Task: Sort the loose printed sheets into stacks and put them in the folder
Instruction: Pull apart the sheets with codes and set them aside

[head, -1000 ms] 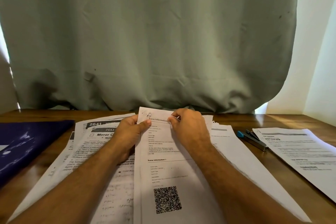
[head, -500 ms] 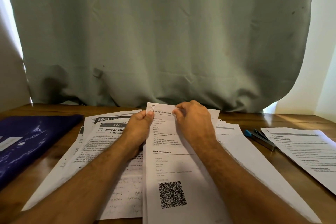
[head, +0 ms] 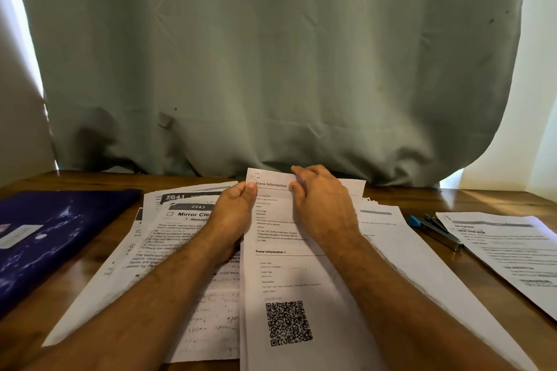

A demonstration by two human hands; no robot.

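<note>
both hands (head: pixel 232 214) still gripping sheet (head: pixel 283 268), seemingly unmoved

We see a glossy brown wooden table (head: pixel 470 199), matt white printed paper sheets (head: pixel 301 274) slightly creased at the top, a shiny dark blue plastic folder (head: pixel 51 238), a metal stapler (head: pixel 437 229) with a blue plastic tip, and a soft, wrinkled grey-green cloth curtain (head: pixel 271 54).

right hand (head: pixel 324 208): fingertips slid right along sheet (head: pixel 289 265) top | left hand (head: pixel 232 217): thumb shifted slightly
</note>
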